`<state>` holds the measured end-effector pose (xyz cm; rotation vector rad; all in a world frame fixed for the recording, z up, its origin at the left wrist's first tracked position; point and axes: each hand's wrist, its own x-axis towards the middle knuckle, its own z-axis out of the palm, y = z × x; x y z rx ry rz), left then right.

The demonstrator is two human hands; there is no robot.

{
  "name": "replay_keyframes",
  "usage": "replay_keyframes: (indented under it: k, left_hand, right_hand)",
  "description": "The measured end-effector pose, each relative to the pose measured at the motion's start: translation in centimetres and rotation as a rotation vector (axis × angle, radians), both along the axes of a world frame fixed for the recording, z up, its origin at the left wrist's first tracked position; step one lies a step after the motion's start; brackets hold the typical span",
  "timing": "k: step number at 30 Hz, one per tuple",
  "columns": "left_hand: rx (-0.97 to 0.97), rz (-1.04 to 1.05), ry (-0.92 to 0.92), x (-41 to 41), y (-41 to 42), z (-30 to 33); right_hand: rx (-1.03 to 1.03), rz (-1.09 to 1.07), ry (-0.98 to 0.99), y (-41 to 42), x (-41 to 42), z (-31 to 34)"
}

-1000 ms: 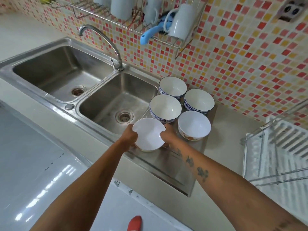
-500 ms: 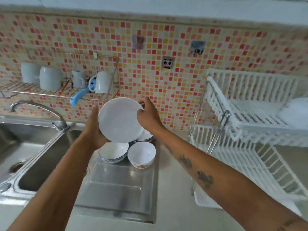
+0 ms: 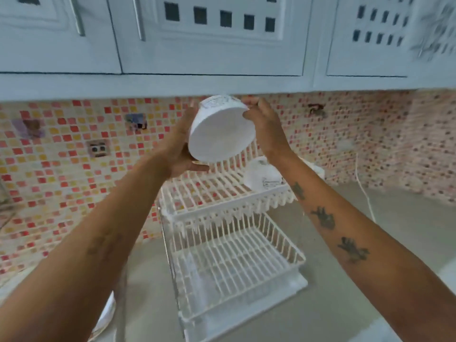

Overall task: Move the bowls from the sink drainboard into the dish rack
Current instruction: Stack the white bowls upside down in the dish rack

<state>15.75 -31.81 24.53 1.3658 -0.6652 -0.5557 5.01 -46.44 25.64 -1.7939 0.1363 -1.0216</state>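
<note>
Hands raised above a white two-tier dish rack (image 3: 229,245), holding one white bowl (image 3: 220,130) between them. The bowl is tipped so that its open mouth faces the camera and slightly downward, with its patterned base turned up toward the underside of the wall cabinets (image 3: 209,35). The left hand (image 3: 179,146) cups the bowl's left and lower rim, palm against the wall of the bowl, thumb lying under the lower edge. The right hand (image 3: 265,125) closes on the upper right rim, fingers curled over the edge near the base. The bowl thus sits between both palms, clear of the rack and above the left part of its upper tier.

A second white bowl (image 3: 262,175) lies tilted on the upper tier, at its right end, partly hidden by the right forearm, which bears dark tattoos. The lower tier shows only its wire grid and a white drip tray beneath it. The rack stands on a pale grey counter (image 3: 345,292), against a wall of red, orange and yellow mosaic tiles (image 3: 61,149). A white cord (image 3: 362,188) runs down the wall to the counter at right. The far right edge is blurred.
</note>
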Motion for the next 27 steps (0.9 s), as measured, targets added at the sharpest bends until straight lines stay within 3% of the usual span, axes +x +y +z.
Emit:
replay_keyframes:
  k: [4,8,12,16,27]
  left_hand:
    - [0.008,-0.004,-0.09,-1.7,-7.2,-0.6]
    - [0.052,0.165,-0.219,-2.1,-12.0,-1.9]
    - [0.071,0.288,-0.452,-1.6,-14.9,-3.4]
    - [0.216,0.299,-0.621,-1.3,-16.2,-4.9]
    - [0.485,0.188,-0.648,0.0,-17.2,-7.5]
  right_hand:
    - [0.01,0.015,0.051,-5.4,-2.9,-1.0]
    - [0.06,0.04,0.106,-9.4,-3.1,-1.9]
    - [0.052,-0.077,0.28,-12.4,-1.1,-4.0]
    - [0.075,-0.182,0.35,-13.1,-0.4,-6.0]
    - [0.127,-0.099,0.538,-15.7,1.9,-8.2]
